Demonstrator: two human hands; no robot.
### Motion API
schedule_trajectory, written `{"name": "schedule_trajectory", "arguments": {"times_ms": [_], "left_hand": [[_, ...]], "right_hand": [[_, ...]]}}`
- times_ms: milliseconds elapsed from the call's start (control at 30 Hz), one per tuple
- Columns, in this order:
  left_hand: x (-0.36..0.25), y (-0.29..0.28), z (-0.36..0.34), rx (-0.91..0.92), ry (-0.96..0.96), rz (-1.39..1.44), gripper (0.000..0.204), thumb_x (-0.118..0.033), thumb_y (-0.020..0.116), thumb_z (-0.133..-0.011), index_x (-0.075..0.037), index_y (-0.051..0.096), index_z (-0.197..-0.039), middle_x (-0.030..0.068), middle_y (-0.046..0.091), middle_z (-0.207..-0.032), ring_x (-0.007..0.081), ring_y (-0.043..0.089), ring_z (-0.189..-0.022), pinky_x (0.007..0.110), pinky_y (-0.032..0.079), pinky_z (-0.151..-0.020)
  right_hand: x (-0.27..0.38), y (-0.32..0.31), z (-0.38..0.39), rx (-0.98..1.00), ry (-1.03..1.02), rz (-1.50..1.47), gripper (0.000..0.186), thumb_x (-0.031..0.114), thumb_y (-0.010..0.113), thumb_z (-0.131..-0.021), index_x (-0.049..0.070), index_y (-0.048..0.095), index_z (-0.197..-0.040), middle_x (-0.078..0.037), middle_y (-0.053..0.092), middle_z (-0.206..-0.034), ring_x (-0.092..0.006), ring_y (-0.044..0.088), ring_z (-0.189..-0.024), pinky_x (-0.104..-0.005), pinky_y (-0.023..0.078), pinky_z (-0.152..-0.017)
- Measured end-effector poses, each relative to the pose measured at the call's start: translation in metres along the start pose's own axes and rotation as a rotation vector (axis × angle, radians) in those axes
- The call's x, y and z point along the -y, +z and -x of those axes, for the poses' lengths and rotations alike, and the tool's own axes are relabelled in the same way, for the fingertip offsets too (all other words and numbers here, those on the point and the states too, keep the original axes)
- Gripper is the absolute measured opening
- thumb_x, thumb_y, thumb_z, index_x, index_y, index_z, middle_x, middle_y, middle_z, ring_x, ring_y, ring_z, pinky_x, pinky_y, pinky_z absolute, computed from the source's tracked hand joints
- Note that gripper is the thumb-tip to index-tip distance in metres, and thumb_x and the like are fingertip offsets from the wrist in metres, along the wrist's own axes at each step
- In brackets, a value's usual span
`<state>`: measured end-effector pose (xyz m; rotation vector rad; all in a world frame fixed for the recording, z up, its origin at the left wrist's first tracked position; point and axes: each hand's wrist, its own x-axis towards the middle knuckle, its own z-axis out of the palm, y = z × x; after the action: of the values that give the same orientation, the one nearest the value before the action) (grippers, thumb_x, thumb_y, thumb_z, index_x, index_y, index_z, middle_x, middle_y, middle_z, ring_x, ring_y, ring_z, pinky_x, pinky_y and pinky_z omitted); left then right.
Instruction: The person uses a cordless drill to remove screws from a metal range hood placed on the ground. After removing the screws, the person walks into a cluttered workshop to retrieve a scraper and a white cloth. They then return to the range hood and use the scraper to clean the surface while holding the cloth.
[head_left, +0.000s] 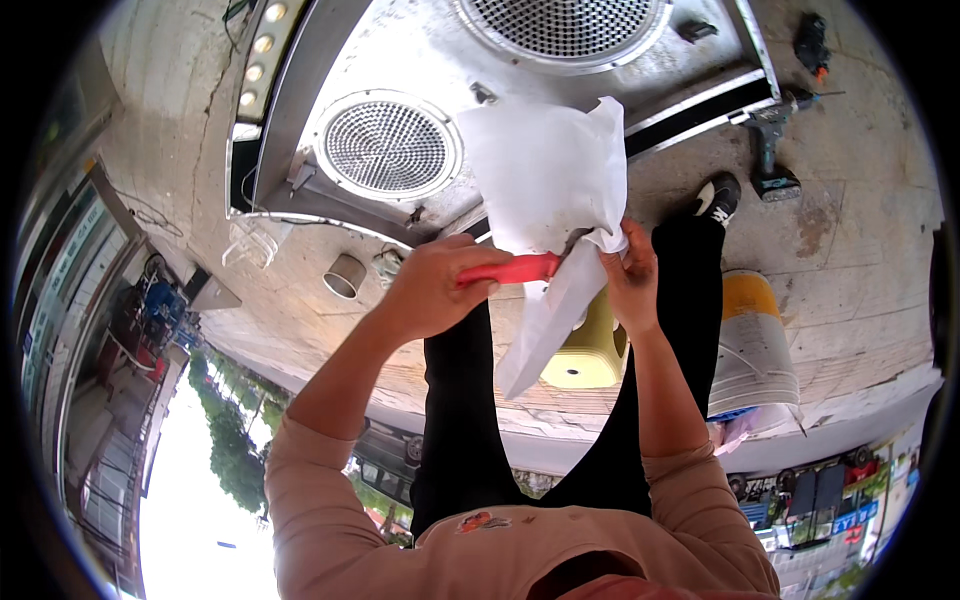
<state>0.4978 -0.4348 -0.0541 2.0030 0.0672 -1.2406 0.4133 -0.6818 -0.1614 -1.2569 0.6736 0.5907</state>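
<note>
My left hand (440, 285) is closed around a tool with a red handle (512, 269). Its grey end meets a folded part of a white sheet (545, 165); how much of that end lies behind the sheet, and its exact kind, I cannot tell. My right hand (632, 275) pinches the sheet at its right side, just beyond the tool's tip. One part of the sheet spreads upward over the edge of a metal range hood (465, 60), while a narrow strip hangs down between my legs.
The hood has round mesh filters (390, 145). At right lie a cordless drill (768, 150) and a black tool (812, 42). A white and yellow bucket (752, 350) is beside my right leg. Between my legs is a yellow stool (585, 368); a metal cup (344, 276) stands at left.
</note>
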Motion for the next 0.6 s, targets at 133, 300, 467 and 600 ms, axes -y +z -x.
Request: {"name": "schedule_trajectory", "arguments": {"times_ms": [133, 300, 467, 600], "left_hand": [[0.042, 0.046, 0.029, -0.01, -0.095, 0.258, 0.033, -0.005, 0.069, -0.081, -0.007, 0.067, -0.114, 0.0125, 0.065, -0.098, 0.0205, 0.065, -0.085, 0.029, 0.053, -0.075], [0.087, 0.086, 0.067, -0.061, -0.197, 0.563, 0.033, -0.003, 0.068, -0.082, -0.005, 0.066, -0.114, 0.0105, 0.065, -0.098, 0.0175, 0.064, -0.085, 0.028, 0.052, -0.077], [0.152, 0.056, 0.108, -0.31, -0.154, 0.379, 0.033, 0.001, 0.069, -0.078, -0.007, 0.068, -0.11, 0.0106, 0.065, -0.096, 0.0218, 0.065, -0.083, 0.029, 0.053, -0.071], [0.219, 0.027, 0.085, -0.494, -0.084, -0.242, 0.035, -0.001, 0.065, -0.077, -0.016, 0.067, -0.109, 0.006, 0.066, -0.103, 0.0271, 0.066, -0.086, 0.036, 0.055, -0.07]], "right_hand": [[-0.031, 0.019, 0.009, 0.02, 0.035, 0.329, 0.026, 0.006, 0.063, -0.091, 0.002, 0.057, -0.116, -0.002, 0.062, -0.099, -0.0084, 0.055, -0.087, -0.0225, 0.046, -0.077], [-0.051, 0.035, 0.015, -0.003, -0.061, 0.47, 0.013, 0.001, 0.06, -0.09, -0.003, 0.062, -0.102, -0.003, 0.062, -0.082, -0.0063, 0.054, -0.073, -0.0214, 0.046, -0.064], [-0.066, 0.025, 0.003, -0.054, -0.028, 0.909, 0.019, 0.005, 0.058, -0.089, -0.001, 0.063, -0.105, -0.01, 0.067, -0.078, -0.0187, 0.065, -0.071, -0.0304, 0.05, -0.067], [-0.101, 0.037, 0.019, 0.255, -0.005, 1.237, 0.019, 0.008, 0.062, -0.086, 0.005, 0.062, -0.105, -0.02, 0.065, -0.087, -0.0389, 0.064, -0.077, -0.0392, 0.051, -0.068]]}}
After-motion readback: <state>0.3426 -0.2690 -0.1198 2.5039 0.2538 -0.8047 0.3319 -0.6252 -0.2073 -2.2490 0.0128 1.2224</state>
